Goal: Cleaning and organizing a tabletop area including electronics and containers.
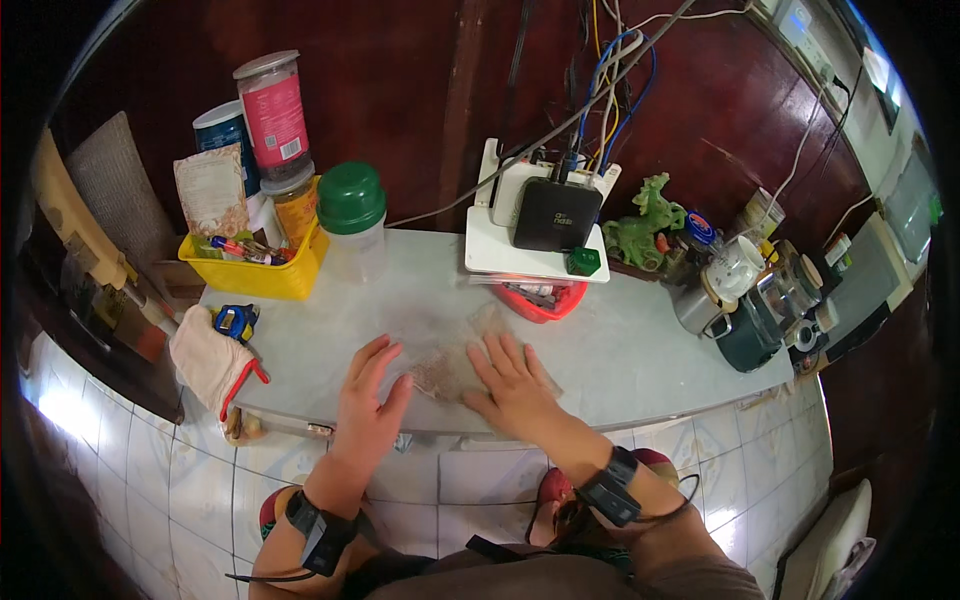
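A thin, greyish-brown cloth (442, 371) lies spread and crumpled on the pale grey tabletop (630, 367). My right hand (514, 386) rests palm down on its right part, fingers spread and pressing flat; the cloth shows beyond the fingertips and to both sides. What lies beneath the palm is hidden. Left of the cloth, near the table's front edge, my left hand (373, 397) is raised with its fingers apart and nothing in it.
At left stand a yellow basket (259, 274), a green-lidded plastic jar (351, 199), a blue tape measure (237, 321) and an oven mitt (206, 360). Behind the cloth are a black box (556, 214) and a red bowl (544, 304). A steel mug (701, 307) and jars line the right.
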Demonstrator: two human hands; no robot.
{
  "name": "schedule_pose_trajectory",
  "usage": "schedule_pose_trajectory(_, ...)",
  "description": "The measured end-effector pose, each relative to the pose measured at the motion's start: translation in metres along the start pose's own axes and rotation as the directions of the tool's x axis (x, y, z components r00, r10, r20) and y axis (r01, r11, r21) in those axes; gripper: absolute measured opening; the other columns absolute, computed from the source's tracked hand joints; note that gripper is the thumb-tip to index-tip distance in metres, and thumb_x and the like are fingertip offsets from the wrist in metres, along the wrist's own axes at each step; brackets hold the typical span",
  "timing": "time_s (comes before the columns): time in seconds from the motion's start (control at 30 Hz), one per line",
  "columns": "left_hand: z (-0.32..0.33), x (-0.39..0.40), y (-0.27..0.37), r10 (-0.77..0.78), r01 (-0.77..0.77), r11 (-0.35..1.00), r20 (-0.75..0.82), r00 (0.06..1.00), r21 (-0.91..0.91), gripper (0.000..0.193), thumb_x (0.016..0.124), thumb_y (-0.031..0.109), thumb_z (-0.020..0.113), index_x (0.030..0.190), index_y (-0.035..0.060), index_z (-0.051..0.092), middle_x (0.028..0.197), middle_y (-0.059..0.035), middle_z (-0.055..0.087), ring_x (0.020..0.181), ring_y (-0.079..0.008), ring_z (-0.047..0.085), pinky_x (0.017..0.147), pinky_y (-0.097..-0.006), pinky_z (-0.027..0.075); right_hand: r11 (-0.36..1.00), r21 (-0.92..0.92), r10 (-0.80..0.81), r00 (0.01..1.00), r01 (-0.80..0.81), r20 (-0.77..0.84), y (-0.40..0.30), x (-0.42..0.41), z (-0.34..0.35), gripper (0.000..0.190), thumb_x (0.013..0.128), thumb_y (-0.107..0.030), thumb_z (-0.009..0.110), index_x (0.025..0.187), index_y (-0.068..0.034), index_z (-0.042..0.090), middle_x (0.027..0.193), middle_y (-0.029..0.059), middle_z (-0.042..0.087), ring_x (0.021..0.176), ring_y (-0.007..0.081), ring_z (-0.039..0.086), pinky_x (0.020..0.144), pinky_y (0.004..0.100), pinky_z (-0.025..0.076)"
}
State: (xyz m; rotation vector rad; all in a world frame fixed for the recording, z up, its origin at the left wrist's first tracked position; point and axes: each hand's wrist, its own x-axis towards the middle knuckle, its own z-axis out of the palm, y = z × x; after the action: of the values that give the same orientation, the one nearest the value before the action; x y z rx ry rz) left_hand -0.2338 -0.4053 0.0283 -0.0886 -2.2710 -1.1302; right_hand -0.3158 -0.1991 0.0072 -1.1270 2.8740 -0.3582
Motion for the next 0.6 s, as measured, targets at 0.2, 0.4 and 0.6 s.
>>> schedule_pose_trajectory(0.2,0.004,0.001,0.008,-0.033,0.033,0.999,0.024,0.999,-0.01,0.034,0.079,0.005,0.061,0.112,0.0,0.055,0.119,-0.0191,0.053,0.111,-0.0336,0.052,0.093,-0.0374,0.041,0.998,0.006,-0.068,0.998,0.068,-0.013,-0.036,0.063,0.016,0.068,0.087,-0.047,0.047,0.141,-0.012,0.027,0.148,0.0168,0.018,0.137,0.0365,0.012,0.108,0.0554,0.007)
schedule_pose_trajectory(0.4,0.005,0.015,0.006,-0.062,0.062,0.995,-0.006,0.998,-0.079,0.032,0.081,0.005,0.06,0.112,0.0005,0.055,0.118,-0.0181,0.054,0.11,-0.0322,0.052,0.093,-0.0367,0.041,0.815,0.556,-0.015,0.965,0.163,-0.261,-0.014,0.044,0.002,0.046,0.078,-0.021,0.064,0.119,-0.005,0.052,0.129,0.0185,0.046,0.123,0.0342,0.041,0.098,0.0403,0.037)
schedule_pose_trajectory(0.6,0.005,0.01,-0.011,-0.014,0.015,0.999,0.019,1.0,-0.034,0.033,0.081,0.005,0.06,0.113,0.0007,0.054,0.118,-0.0178,0.054,0.109,-0.0336,0.052,0.092,-0.0371,0.042,0.967,0.254,0.191,0.656,0.0,-0.73,0.011,0.048,-0.046,0.025,0.075,-0.009,0.065,0.098,-0.003,0.06,0.094,0.0123,0.061,0.092,0.0314,0.056,0.083,0.0381,0.044)
